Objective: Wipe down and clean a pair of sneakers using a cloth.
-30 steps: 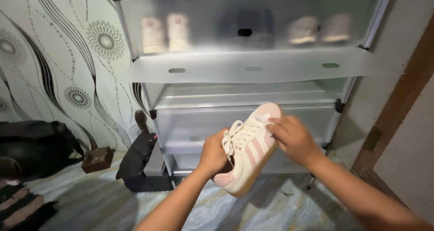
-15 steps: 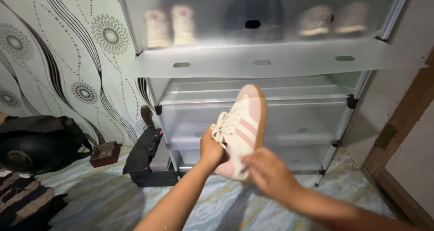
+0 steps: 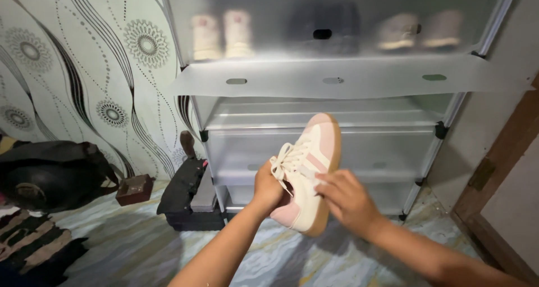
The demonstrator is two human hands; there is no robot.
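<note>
- A person's two bare hands hold up a cream and pink sneaker (image 3: pixel 310 169) with a tan sole, in the air in front of a frosted plastic shoe rack (image 3: pixel 337 79); the toe points up and away, the heel down toward the floor
- The left hand (image 3: pixel 267 187) is closed around the sneaker's near side beside the white laces (image 3: pixel 283 162)
- The right hand (image 3: pixel 347 200) grips the sole side, fingers pressed on the striped flank
- Behind the rack's cloudy upper door sit blurred pairs of shoes: a pale pair (image 3: pixel 222 35), a dark pair (image 3: pixel 323 26), a beige pair (image 3: pixel 418 30)
- On the marbled floor (image 3: pixel 314 259), by the rack's left edge, stands a black bag (image 3: pixel 188 194); further left lie a small brown box (image 3: pixel 135 188) and a dark backpack (image 3: pixel 48 172) against the patterned wallpaper (image 3: pixel 84 68)
</note>
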